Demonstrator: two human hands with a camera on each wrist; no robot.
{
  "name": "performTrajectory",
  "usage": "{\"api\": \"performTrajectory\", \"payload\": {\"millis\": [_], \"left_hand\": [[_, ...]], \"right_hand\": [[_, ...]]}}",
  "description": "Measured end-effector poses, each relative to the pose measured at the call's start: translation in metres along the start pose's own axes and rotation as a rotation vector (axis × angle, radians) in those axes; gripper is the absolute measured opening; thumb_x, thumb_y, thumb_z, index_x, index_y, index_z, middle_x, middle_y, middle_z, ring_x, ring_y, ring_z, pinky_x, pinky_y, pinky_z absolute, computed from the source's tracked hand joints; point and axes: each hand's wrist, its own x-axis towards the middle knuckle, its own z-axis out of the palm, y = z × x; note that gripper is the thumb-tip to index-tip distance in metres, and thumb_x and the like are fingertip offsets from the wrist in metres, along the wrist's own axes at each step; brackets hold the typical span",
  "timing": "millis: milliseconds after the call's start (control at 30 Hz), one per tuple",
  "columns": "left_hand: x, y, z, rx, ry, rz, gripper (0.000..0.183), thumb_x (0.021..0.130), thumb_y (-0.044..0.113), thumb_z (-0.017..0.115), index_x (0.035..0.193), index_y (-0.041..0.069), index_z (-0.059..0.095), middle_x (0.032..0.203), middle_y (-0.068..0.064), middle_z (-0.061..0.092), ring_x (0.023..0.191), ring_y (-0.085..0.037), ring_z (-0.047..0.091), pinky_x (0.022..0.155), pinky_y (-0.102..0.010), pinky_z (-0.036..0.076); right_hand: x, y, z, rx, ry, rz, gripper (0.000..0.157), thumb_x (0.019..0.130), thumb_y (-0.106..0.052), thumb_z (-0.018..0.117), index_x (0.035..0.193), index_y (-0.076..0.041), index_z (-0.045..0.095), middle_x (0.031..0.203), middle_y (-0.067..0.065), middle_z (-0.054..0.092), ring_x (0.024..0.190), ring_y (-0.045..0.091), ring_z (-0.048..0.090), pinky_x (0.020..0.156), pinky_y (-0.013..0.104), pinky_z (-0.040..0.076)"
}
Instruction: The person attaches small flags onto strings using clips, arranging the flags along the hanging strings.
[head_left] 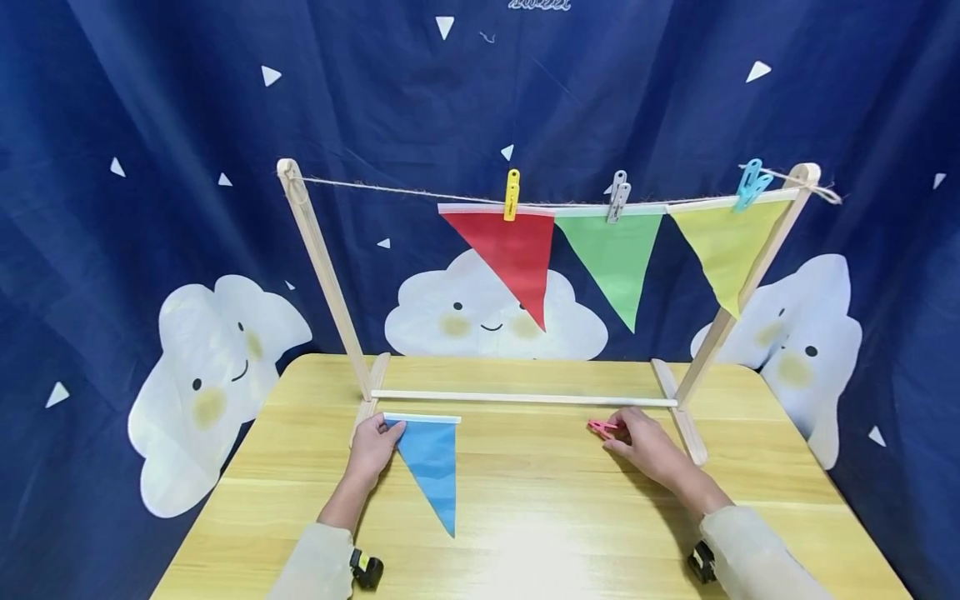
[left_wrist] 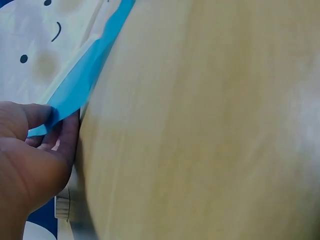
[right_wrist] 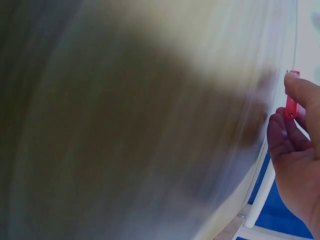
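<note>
A blue triangular pennant flag (head_left: 435, 458) with a white top band is pinched near its upper left corner by my left hand (head_left: 372, 447). Its point hangs toward the front of the table. In the left wrist view, thumb and fingers grip the blue cloth (left_wrist: 77, 90). My right hand (head_left: 647, 446) holds a small red clothespin (head_left: 602, 429) between thumb and fingers, over the right part of the table. The same red clothespin (right_wrist: 292, 100) shows in the right wrist view. Above, red (head_left: 513, 250), green (head_left: 617, 250) and yellow (head_left: 731, 242) flags hang from a string (head_left: 390, 189).
A wooden frame with a left post (head_left: 326, 275), a right post (head_left: 757, 279) and a low crossbar (head_left: 525, 399) stands on the wooden table (head_left: 540, 483). Yellow (head_left: 512, 196), grey (head_left: 618, 198) and blue (head_left: 751, 185) clothespins sit on the string. Behind hangs a dark blue curtain (head_left: 360, 100).
</note>
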Motion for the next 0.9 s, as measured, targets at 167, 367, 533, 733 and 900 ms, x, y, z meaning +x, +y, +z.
{"api": "performTrajectory", "payload": {"millis": [167,367,533,733,900], "left_hand": [[-0.001,0.001,0.0,-0.078,-0.015,-0.012,0.028,0.1,0.005,0.065,0.124,-0.01,0.067,0.1,-0.019,0.074,0.076,-0.007,0.06,0.065,-0.019,0.053],[-0.003,0.007,-0.001,-0.142,-0.007,-0.008,0.023,0.099,0.005,0.067,0.113,-0.014,0.066,0.079,-0.007,0.067,0.068,-0.006,0.057,0.062,-0.019,0.054],[-0.005,0.016,-0.003,-0.137,0.034,0.03,0.023,0.098,0.007,0.069,0.11,-0.013,0.067,0.068,0.005,0.052,0.061,-0.005,0.046,0.055,-0.018,0.045],[-0.005,0.031,-0.004,-0.171,0.026,0.042,0.032,0.1,0.008,0.067,0.127,-0.009,0.065,0.096,-0.009,0.072,0.075,-0.005,0.06,0.067,-0.02,0.055],[-0.01,0.047,-0.007,-0.178,0.025,0.064,0.026,0.1,0.008,0.067,0.119,-0.009,0.068,0.093,-0.006,0.072,0.077,-0.006,0.062,0.07,-0.02,0.057]], "right_hand": [[0.002,-0.011,0.0,0.045,0.03,-0.038,0.02,0.087,-0.012,0.083,0.098,-0.008,0.066,0.092,0.001,0.061,0.078,0.01,0.054,0.066,0.025,0.049],[0.006,-0.028,-0.003,0.031,0.067,-0.08,0.022,0.086,-0.011,0.083,0.101,-0.01,0.068,0.089,-0.003,0.059,0.076,0.008,0.051,0.066,0.025,0.048],[0.012,-0.041,-0.007,0.024,0.129,-0.117,0.025,0.086,-0.009,0.082,0.107,-0.007,0.068,0.093,0.0,0.063,0.081,0.012,0.059,0.071,0.031,0.055],[0.021,-0.057,-0.013,0.059,0.183,-0.141,0.025,0.089,-0.009,0.079,0.111,-0.007,0.068,0.098,0.004,0.065,0.086,0.018,0.062,0.075,0.037,0.056],[0.026,-0.072,-0.02,0.076,0.218,-0.176,0.023,0.09,-0.009,0.077,0.112,-0.007,0.068,0.099,0.005,0.065,0.087,0.018,0.062,0.077,0.037,0.056]]}}
